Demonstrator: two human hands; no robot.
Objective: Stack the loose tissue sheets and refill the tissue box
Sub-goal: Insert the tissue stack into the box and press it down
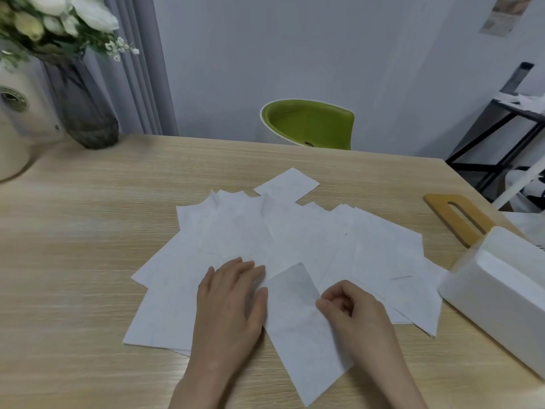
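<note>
Several loose white tissue sheets lie spread and overlapping across the middle of the wooden table. My left hand lies flat with straight fingers on the sheets at the near left. My right hand pinches the right edge of one sheet, whose far end is lifted off the pile. The white tissue box stands open at the right edge of the table. Its wooden lid with a slot lies just behind the box.
A dark glass vase with white flowers and a cream-coloured vessel stand at the far left. Behind the table is a green chair. A black shelf frame stands at the right.
</note>
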